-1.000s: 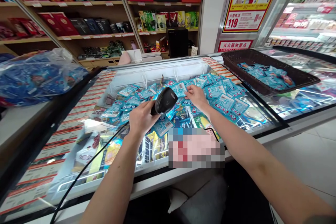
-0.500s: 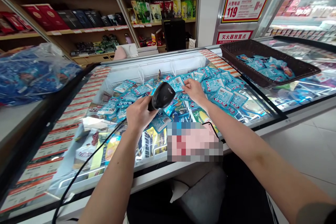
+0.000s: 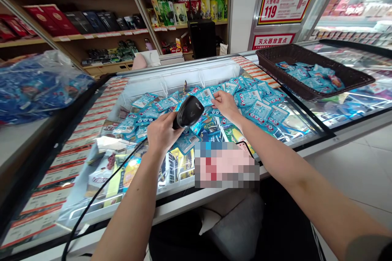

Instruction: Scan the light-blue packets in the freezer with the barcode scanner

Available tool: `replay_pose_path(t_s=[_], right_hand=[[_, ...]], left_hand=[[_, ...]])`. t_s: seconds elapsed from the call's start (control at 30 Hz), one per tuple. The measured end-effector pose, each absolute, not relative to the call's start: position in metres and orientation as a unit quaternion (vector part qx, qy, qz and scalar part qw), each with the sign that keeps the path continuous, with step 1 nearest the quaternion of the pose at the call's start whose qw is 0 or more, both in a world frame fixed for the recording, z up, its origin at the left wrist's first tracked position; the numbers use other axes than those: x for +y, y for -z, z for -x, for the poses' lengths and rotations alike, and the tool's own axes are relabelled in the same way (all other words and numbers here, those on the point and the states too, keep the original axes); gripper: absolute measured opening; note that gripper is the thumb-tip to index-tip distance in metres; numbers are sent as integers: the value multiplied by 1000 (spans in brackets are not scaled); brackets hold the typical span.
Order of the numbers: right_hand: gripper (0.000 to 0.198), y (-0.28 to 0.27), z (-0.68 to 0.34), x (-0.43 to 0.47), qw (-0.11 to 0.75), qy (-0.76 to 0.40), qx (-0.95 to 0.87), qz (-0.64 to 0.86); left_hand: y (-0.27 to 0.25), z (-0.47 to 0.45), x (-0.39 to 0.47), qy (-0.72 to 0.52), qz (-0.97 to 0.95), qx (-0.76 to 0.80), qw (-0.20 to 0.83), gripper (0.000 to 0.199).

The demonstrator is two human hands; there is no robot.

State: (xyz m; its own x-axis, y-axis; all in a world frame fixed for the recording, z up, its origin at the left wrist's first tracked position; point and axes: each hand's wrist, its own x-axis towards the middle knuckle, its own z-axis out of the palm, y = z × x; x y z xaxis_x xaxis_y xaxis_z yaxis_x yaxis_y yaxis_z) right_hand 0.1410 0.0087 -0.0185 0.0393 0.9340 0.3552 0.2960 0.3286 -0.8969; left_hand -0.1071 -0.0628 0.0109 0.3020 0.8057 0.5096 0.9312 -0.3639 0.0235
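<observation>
My left hand [image 3: 163, 131] is wrapped round the handle of a black barcode scanner [image 3: 190, 111], its head tilted toward the packets on the right. A black cable runs from it down to the lower left. Between the fingertips of my right hand [image 3: 226, 105] is the edge of a small blue packet [image 3: 205, 96], whose barcode faces up. Many similar blue packets [image 3: 259, 111] lie spread over the glass top around both hands. One blue packet [image 3: 187, 143] rests just below the scanner.
A dark woven basket [image 3: 306, 89] with more blue packets stands at the right on the glass-topped freezer [image 3: 180, 200]. A blurred pink patch [image 3: 229, 165] covers something at the near edge. At left lies a clear plastic bag [image 3: 43, 85] of blue packs. Stocked shelves [image 3: 101, 34] stand behind.
Almost nothing differs. Both hands keep their places, with the scanner and the packet held as before; the view shifts very slightly.
</observation>
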Motion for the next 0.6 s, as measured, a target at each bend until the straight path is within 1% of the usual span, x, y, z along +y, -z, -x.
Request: replay_pose_path(t_s=[0.2, 0.33, 0.43, 0.6], right_hand=[[4, 21, -141, 10, 533, -305, -624, 483], [6, 22, -142, 12, 521, -296, -628, 496], [13, 21, -143, 12, 514, -285, -633, 505], [26, 13, -148, 9, 527, -278, -620, 511]], left_hand=[[-11, 106, -63, 225, 797, -541, 148, 36], [-10, 105, -63, 231, 794, -544, 146, 36], [-10, 107, -63, 239, 786, -551, 145, 35], [-10, 117, -62, 263, 760, -576, 147, 33]])
